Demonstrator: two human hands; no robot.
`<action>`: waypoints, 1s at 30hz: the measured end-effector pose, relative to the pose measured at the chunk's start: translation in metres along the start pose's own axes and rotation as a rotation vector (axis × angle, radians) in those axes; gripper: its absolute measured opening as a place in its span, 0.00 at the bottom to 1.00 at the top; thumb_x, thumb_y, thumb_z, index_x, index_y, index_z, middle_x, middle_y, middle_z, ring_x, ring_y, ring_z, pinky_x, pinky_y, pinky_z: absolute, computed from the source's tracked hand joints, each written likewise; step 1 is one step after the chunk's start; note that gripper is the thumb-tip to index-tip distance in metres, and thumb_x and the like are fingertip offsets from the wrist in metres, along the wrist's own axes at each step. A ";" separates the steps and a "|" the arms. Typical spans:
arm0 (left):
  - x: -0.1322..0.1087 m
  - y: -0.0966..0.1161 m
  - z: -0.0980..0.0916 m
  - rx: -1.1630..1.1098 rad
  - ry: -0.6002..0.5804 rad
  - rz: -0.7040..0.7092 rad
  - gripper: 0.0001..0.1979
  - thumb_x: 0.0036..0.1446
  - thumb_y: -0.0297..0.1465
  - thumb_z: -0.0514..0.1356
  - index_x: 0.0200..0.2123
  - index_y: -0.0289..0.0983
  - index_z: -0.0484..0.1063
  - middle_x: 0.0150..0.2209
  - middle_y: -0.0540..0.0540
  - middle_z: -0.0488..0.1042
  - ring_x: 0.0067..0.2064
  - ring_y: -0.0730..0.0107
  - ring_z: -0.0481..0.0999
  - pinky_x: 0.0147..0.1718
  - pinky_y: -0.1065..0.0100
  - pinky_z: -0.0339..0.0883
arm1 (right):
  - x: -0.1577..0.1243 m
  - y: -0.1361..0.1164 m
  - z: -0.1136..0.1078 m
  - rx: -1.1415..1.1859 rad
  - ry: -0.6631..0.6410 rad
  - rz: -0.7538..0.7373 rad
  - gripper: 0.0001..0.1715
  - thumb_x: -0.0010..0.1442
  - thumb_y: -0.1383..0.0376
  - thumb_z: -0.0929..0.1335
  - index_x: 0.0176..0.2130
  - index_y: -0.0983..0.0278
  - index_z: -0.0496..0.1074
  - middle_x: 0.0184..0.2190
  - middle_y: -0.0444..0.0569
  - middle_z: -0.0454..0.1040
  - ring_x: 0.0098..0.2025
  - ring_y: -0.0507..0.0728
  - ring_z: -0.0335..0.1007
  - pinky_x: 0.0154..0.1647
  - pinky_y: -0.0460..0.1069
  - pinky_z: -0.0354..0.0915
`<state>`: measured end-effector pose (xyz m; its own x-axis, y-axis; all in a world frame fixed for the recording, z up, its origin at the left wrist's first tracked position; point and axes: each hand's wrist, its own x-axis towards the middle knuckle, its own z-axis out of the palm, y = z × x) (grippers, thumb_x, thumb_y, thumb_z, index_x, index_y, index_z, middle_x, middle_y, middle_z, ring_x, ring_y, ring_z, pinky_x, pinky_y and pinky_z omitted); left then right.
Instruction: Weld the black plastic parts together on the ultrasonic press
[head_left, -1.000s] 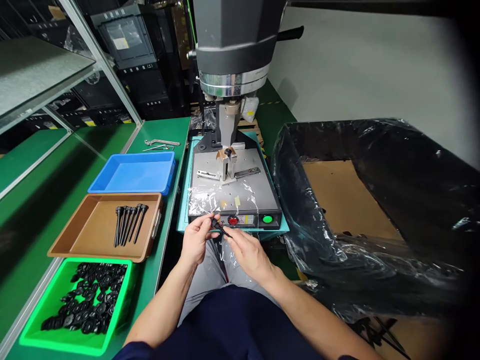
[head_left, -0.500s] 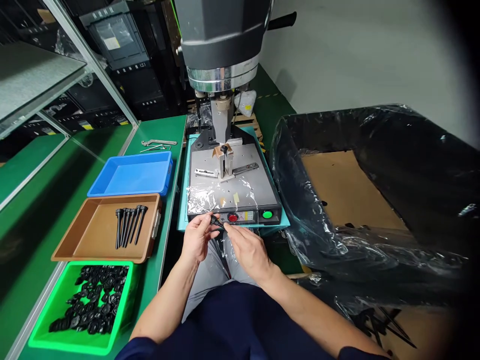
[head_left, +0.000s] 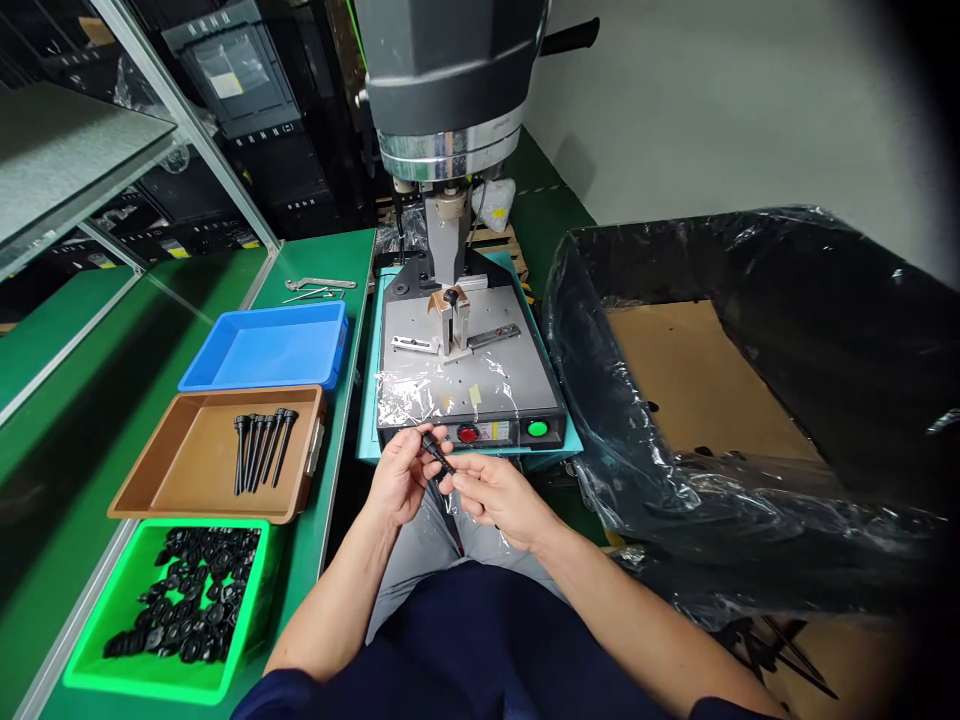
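My left hand (head_left: 401,478) pinches a black rod with a thick head (head_left: 436,450) at its head end, in front of the press. My right hand (head_left: 501,497) has its fingertips closed on the thin lower end of the same rod, which slants down to the right. Beyond my hands, a metal fixture (head_left: 460,327) stands on the press's plate (head_left: 405,375), with a black-headed part (head_left: 451,297) upright in it. Several similar black rods (head_left: 262,448) lie side by side in the brown tray (head_left: 169,480) on my left.
A green bin (head_left: 82,650) holds many small black parts. Behind the brown tray are a blue tray (head_left: 262,355) and a wrench (head_left: 322,284). The press head (head_left: 450,90) hangs above the fixture. Red (head_left: 468,434) and green (head_left: 538,429) buttons face me. A plastic-lined box (head_left: 622,440) stands at right.
My right hand's fingers, stretched out half a second ago, have bent into a pinch on the rod's lower end. More of the rod shows between my hands.
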<state>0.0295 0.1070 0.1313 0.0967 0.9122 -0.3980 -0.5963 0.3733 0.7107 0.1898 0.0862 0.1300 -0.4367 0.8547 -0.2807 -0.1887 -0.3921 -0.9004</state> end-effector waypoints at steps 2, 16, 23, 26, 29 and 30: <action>0.001 0.001 -0.001 0.041 -0.002 0.000 0.18 0.51 0.37 0.68 0.43 0.34 0.73 0.43 0.39 0.79 0.39 0.63 0.81 0.29 0.73 0.75 | 0.000 0.002 0.001 -0.140 0.088 -0.090 0.20 0.58 0.59 0.66 0.49 0.64 0.73 0.33 0.49 0.75 0.20 0.47 0.55 0.18 0.43 0.53; 0.015 0.006 -0.005 -0.194 0.064 0.101 0.17 0.52 0.38 0.67 0.43 0.37 0.73 0.34 0.46 0.77 0.38 0.65 0.79 0.35 0.67 0.75 | 0.042 -0.017 -0.009 -0.624 0.083 -0.355 0.15 0.63 0.59 0.64 0.44 0.62 0.77 0.31 0.46 0.76 0.32 0.54 0.72 0.35 0.48 0.69; 0.008 0.014 -0.025 -0.224 0.107 0.131 0.17 0.52 0.36 0.67 0.44 0.36 0.73 0.31 0.48 0.74 0.28 0.77 0.73 0.32 0.71 0.73 | 0.163 -0.119 -0.076 -0.944 0.681 -0.668 0.20 0.59 0.62 0.65 0.49 0.66 0.74 0.48 0.59 0.72 0.51 0.64 0.68 0.52 0.57 0.63; -0.001 0.004 -0.030 -0.189 0.092 0.119 0.17 0.53 0.37 0.66 0.45 0.36 0.73 0.30 0.49 0.73 0.25 0.79 0.69 0.27 0.73 0.69 | 0.201 -0.138 -0.087 -1.074 0.534 -0.569 0.18 0.59 0.62 0.65 0.47 0.67 0.75 0.47 0.58 0.73 0.51 0.64 0.66 0.53 0.56 0.61; -0.007 -0.006 -0.037 -0.134 0.091 0.103 0.18 0.56 0.39 0.64 0.46 0.35 0.72 0.30 0.48 0.72 0.24 0.79 0.67 0.23 0.76 0.64 | 0.218 -0.140 -0.091 -1.103 0.415 -0.545 0.14 0.58 0.63 0.65 0.39 0.66 0.76 0.42 0.55 0.75 0.49 0.62 0.67 0.52 0.54 0.61; -0.008 -0.008 -0.039 -0.107 0.097 0.101 0.19 0.56 0.40 0.63 0.47 0.34 0.72 0.30 0.48 0.72 0.24 0.80 0.66 0.21 0.77 0.60 | 0.220 -0.140 -0.092 -1.088 0.416 -0.566 0.13 0.57 0.63 0.65 0.39 0.66 0.76 0.42 0.54 0.74 0.49 0.62 0.67 0.52 0.54 0.61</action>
<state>0.0025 0.0898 0.1059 -0.0417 0.9218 -0.3855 -0.6809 0.2561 0.6862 0.2015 0.3602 0.1639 -0.1903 0.9278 0.3209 0.6374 0.3654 -0.6784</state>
